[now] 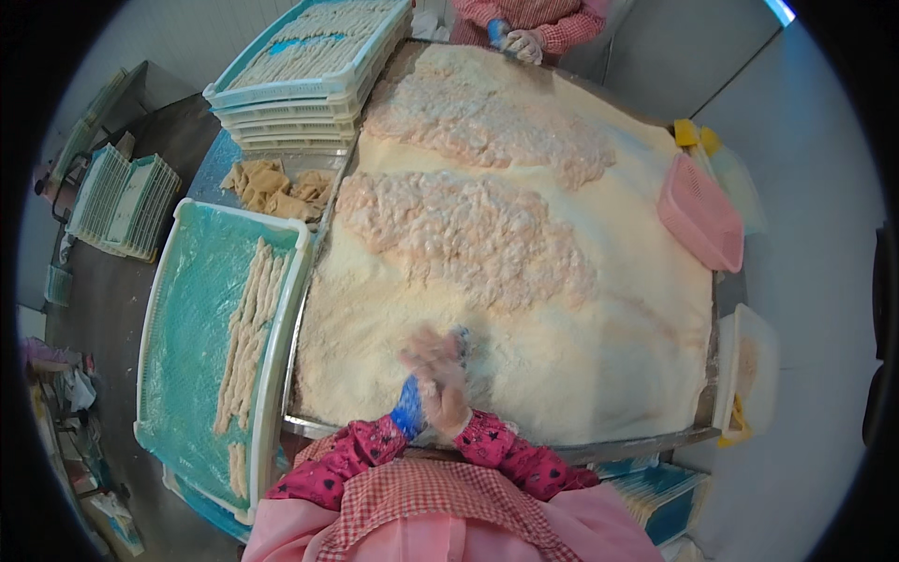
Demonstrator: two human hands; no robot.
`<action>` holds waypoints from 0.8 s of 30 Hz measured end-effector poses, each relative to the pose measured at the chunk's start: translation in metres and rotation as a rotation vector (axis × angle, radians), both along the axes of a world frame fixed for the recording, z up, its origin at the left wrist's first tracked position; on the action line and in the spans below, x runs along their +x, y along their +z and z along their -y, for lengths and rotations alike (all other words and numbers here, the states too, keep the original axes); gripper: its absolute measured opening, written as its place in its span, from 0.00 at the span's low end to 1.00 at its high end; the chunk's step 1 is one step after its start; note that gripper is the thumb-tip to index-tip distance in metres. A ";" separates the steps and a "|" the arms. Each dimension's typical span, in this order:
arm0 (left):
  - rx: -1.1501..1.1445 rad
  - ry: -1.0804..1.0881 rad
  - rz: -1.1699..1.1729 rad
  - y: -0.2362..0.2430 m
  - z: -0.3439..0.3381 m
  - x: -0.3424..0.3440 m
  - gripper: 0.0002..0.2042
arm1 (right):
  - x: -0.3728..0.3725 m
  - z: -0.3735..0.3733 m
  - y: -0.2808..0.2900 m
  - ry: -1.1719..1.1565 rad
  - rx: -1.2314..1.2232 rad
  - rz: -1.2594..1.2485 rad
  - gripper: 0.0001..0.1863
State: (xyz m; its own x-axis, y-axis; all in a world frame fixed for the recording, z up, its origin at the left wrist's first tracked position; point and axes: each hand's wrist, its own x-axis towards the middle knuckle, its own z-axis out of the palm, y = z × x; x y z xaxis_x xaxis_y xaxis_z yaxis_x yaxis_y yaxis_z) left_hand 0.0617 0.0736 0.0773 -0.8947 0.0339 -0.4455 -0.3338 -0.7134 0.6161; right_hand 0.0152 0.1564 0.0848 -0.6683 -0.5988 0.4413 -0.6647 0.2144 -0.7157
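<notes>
My left hand (409, 408), in a blue glove, and my right hand (444, 386), in a thin clear glove, are pressed together over the near part of the powder. The right hand lies across the left and covers most of it. Both are smeared by motion, so I cannot make out their fingers or anything between them. Pale yellow breading powder (365, 365) coats the large metal-edged table under them. Just beyond lies a heap of wet, pinkish raw meat pieces (468, 234). At my left, a teal-lined tray (183, 328) carries a row of coated meat strips (249, 337).
Stacked trays (290, 117) with coated strips stand at far left, near brown crumpled cloths (267, 187). Another meat heap (468, 112) lies farther back. Across the table are a co-worker's gloved hands (520, 42). A pink basket (698, 211) sits on the right edge.
</notes>
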 end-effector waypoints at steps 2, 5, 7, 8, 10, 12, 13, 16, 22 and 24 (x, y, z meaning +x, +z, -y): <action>0.290 0.169 0.183 -0.001 0.021 -0.009 0.22 | 0.006 0.015 0.006 -0.087 -0.034 0.270 0.27; 0.218 0.224 -0.040 -0.046 0.076 -0.003 0.22 | -0.042 0.006 -0.010 -0.433 -0.014 0.318 0.28; -0.100 0.347 -0.014 -0.009 0.082 -0.018 0.17 | -0.061 -0.009 -0.034 -0.217 0.354 0.026 0.22; -0.229 0.273 -0.124 -0.011 0.086 -0.030 0.17 | -0.052 -0.012 -0.031 -0.042 0.460 0.024 0.21; -0.501 0.089 -0.265 -0.014 0.096 -0.035 0.17 | -0.031 -0.013 -0.019 0.334 0.652 0.005 0.20; -0.774 -0.151 -0.311 -0.016 0.099 -0.028 0.17 | -0.034 -0.039 -0.020 0.259 0.608 -0.073 0.18; -0.862 -0.107 -0.327 -0.030 0.109 -0.022 0.17 | -0.035 -0.061 -0.021 0.223 0.585 -0.104 0.17; -1.087 -0.005 -0.309 -0.061 0.125 -0.014 0.16 | -0.036 -0.118 -0.047 -0.387 0.023 0.510 0.16; -1.743 -0.435 -0.362 -0.035 0.049 -0.039 0.22 | -0.037 -0.123 -0.054 -0.447 -0.095 0.913 0.22; -1.380 -0.329 -0.404 -0.061 0.042 -0.041 0.21 | -0.047 -0.142 -0.076 -0.563 -0.016 0.619 0.24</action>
